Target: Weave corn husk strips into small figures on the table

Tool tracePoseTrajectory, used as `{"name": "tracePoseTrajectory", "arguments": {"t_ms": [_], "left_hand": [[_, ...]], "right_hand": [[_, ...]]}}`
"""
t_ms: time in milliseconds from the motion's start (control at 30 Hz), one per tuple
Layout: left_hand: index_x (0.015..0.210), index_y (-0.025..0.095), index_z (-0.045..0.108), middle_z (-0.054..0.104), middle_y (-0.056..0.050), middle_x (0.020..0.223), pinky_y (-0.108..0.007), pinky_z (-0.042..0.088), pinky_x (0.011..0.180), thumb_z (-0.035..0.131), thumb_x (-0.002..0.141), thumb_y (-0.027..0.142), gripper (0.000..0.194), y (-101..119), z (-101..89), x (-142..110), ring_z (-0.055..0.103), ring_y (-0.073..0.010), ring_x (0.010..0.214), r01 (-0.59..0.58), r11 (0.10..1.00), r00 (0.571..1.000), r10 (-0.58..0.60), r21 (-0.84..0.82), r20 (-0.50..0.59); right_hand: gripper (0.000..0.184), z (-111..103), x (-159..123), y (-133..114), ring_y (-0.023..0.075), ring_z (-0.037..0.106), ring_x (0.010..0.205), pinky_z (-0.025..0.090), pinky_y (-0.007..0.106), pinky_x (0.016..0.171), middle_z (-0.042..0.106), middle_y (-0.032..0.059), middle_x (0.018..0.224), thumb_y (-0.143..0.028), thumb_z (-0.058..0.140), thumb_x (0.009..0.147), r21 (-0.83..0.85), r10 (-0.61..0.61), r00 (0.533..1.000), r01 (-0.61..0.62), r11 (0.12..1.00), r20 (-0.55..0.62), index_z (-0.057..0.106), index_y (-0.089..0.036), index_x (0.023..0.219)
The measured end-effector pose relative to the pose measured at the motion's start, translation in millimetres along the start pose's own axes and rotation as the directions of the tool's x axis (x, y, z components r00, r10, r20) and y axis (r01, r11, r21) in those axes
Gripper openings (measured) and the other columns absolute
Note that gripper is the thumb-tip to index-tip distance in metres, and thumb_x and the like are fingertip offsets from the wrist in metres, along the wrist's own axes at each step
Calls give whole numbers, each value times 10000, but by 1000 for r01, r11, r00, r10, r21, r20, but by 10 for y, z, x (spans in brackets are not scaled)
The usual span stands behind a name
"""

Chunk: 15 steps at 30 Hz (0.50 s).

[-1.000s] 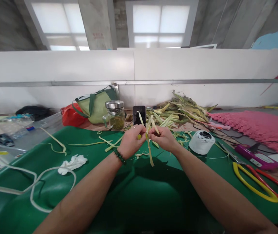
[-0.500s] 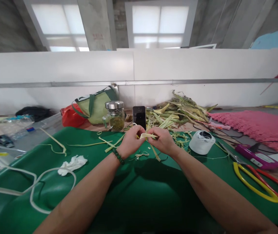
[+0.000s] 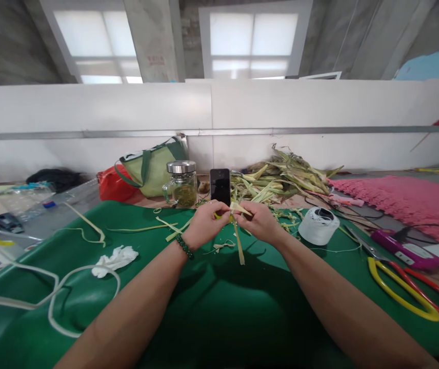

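Both my hands meet above the green cloth (image 3: pixel 219 307), pinching a small piece of pale folded leaf strips (image 3: pixel 237 225). My left hand (image 3: pixel 204 223), a green bead bracelet on its wrist, is closed on the piece's left side. My right hand (image 3: pixel 260 221) is closed on its right side. One strip end hangs down between the hands toward the cloth; another short end points right over my right fingers. Loose leaf strips (image 3: pixel 173 228) lie on the cloth just left of my left hand.
Behind the hands stand a phone (image 3: pixel 220 185), a glass jar (image 3: pixel 181 183), a green bag (image 3: pixel 150 166) and a heap of leaves (image 3: pixel 284 177). A white thread spool (image 3: pixel 318 224), scissors (image 3: pixel 412 287) and pink knitting (image 3: pixel 404 197) lie right. White tubing (image 3: pixel 50 292) and a crumpled tissue (image 3: pixel 115 258) lie left.
The strips have been turned in my fingers: the long end swung out to the right and is back hanging straight down. Both hands stayed closed on the piece, almost in place.
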<state>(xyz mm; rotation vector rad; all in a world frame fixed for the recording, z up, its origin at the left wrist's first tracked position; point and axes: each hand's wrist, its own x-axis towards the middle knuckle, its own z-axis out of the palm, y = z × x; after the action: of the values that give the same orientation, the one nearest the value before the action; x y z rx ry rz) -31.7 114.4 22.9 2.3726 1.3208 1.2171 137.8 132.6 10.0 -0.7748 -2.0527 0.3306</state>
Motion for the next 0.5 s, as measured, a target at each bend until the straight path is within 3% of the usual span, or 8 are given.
{"name": "tracePoseTrajectory", "arguments": {"t_ms": [133, 300, 400, 500], "left_hand": [[704, 145, 620, 604, -3, 681, -213, 402, 561, 564, 732, 245, 118, -8, -68, 35, 522, -121, 637, 121, 969, 986, -92, -214, 141], [711, 140, 584, 576, 12, 640, -211, 388, 537, 595, 713, 319, 180, -1, -83, 35, 497, -111, 590, 236, 910, 948, -138, -342, 286], [707, 155, 571, 586, 4, 681, -239, 428, 610, 595, 709, 290, 137, -22, -29, 28, 529, -134, 658, 163, 937, 974, -103, -308, 201], [724, 175, 605, 603, -26, 788, -306, 435, 767, 588, 685, 187, 44, -22, 6, 17, 547, -185, 825, 21, 998, 1000, -22, -62, -19]], "right_hand": [[80, 32, -17, 15, 109, 447, 568, 332, 223, 557, 542, -10, 630, -194, 518, 745, -59, -46, 999, 45, 997, -12, 549, -181, 673], [50, 37, -30, 26, 117, 475, 589, 347, 226, 582, 567, -1, 654, -155, 524, 714, -103, -100, 995, 99, 990, -12, 558, -184, 691], [49, 44, -29, 26, 116, 461, 573, 344, 227, 572, 551, -6, 634, -165, 521, 715, -112, -106, 994, 105, 988, -11, 552, -187, 682], [84, 38, -16, 25, 112, 448, 553, 335, 224, 550, 536, -11, 614, -194, 507, 738, -75, -75, 997, 74, 994, -20, 548, -186, 665]]}}
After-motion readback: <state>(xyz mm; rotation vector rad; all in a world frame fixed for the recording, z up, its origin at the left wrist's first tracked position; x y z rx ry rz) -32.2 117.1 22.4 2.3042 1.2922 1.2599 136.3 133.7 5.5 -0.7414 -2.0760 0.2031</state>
